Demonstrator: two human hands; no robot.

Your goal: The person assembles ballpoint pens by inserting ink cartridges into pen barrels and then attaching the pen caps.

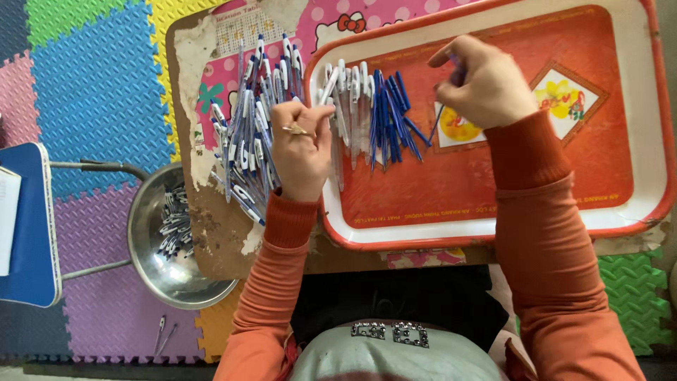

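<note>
My left hand (302,147), with a ring on one finger, rests on the left rim of a red and white tray (493,176) and pinches a white pen part (328,86) at its fingertips. My right hand (479,81) hovers over the tray's middle, fingers closed around a thin blue pen refill (435,125) that hangs down from it. Blue and white pen parts (374,113) lie in a row on the tray between my hands. A heap of blue and white pens (247,130) covers the worn board (211,226) left of the tray.
A steel bowl (151,264) holding more pen parts sits on the foam-tile floor (99,92) at the lower left. A blue stool (28,226) stands at the far left. Two loose pens (163,335) lie on the floor below the bowl.
</note>
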